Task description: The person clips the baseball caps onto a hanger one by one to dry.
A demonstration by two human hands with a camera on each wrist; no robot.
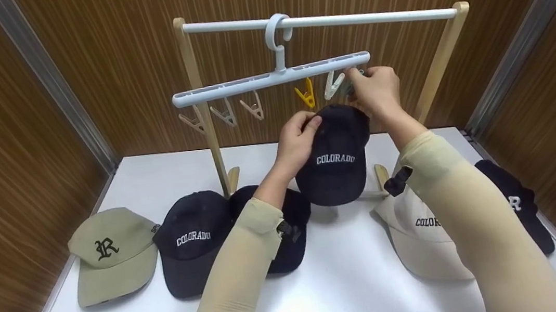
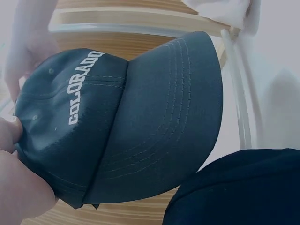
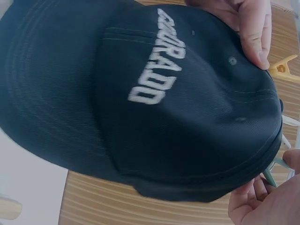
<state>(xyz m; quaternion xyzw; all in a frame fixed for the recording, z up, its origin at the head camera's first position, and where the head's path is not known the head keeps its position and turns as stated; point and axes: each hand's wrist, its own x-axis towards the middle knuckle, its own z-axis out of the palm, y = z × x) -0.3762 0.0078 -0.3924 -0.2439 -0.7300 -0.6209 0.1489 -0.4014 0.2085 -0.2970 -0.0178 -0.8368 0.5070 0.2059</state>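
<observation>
1. Cap (image 1: 331, 142) in near-black, lettered COLORADO, is held up off the tabletop (image 1: 345, 284), brim downward; I take it as my clock's centre, seen from the person's side.
2. At ten o'clock the left hand (image 1: 297, 143) grips its crown, fingers and thumb closed on the edge.
3. At one o'clock the right hand (image 1: 377, 87) is closed too, pinching a green clip (image 3: 268, 177) right beside the crown; whether that clip bites the crown I can't tell.
4. Toward eleven, a pale hanger (image 1: 228, 89) hangs tilted from a white rail (image 1: 372, 17), a yellow clip (image 1: 310, 93) among those below it.
5. Between eight and nine lies a khaki cap (image 1: 114, 253); between four and five, a cream cap (image 1: 418, 237), partly behind the right sleeve (image 1: 473, 217).
</observation>
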